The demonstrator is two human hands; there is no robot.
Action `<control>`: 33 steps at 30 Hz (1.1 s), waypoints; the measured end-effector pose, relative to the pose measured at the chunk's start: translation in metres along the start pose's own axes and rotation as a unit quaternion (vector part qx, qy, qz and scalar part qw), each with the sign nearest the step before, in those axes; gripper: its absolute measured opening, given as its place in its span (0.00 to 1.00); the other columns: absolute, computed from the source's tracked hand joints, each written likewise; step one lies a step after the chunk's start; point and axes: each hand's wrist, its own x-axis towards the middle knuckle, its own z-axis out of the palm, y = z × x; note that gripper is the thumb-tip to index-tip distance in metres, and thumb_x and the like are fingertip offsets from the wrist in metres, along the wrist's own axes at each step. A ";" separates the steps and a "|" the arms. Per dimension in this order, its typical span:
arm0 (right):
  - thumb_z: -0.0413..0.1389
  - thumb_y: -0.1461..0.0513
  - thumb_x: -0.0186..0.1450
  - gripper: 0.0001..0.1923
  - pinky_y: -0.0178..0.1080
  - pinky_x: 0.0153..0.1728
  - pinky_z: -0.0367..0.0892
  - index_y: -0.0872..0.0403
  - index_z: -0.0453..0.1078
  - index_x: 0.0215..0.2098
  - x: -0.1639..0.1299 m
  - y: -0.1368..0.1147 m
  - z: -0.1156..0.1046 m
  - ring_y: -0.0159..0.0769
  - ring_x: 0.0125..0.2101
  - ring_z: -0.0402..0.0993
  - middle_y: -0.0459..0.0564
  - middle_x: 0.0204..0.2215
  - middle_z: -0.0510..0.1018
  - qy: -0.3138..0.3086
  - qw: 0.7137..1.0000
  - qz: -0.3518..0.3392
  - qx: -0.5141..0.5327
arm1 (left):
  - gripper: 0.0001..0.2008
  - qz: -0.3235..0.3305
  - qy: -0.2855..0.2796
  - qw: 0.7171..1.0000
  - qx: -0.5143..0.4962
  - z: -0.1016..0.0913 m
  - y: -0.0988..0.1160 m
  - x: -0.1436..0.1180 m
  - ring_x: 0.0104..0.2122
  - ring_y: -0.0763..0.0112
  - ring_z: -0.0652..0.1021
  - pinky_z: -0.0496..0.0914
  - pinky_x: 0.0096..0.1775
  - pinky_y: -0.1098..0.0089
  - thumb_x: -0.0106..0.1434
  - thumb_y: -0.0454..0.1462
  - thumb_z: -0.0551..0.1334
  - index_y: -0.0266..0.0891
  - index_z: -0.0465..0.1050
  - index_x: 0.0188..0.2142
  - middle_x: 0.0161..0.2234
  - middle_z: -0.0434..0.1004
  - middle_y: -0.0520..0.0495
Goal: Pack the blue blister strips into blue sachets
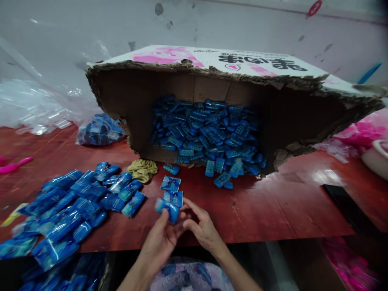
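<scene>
Holding one small blue plastic toy packet (167,209) pinched in my left hand (159,240) at the near table edge; right hand (203,228) open beside it, fingertips touching. Mid-bagging, I reckon; next needs a sleeve from the left pile (60,214).

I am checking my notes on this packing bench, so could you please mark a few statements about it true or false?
1. The left hand holds a small blue packet. True.
2. The cardboard box stands upright and closed. False: it lies on its side, torn open.
3. Blue toys fill the box. True.
4. The table is green. False: it is reddish brown.
5. Filled blue packets lie right of the hands. False: left.
</scene>
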 end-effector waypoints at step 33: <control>0.45 0.68 0.65 0.11 0.39 0.33 0.55 0.53 0.67 0.28 0.046 0.023 0.031 0.38 0.32 0.64 0.50 0.28 0.72 0.059 0.839 0.012 -0.541 | 0.15 0.158 0.146 0.961 0.176 -0.025 0.031 0.011 0.15 0.76 0.70 0.63 0.16 0.76 0.47 0.32 0.65 0.35 0.68 0.36 0.21 0.73 0.51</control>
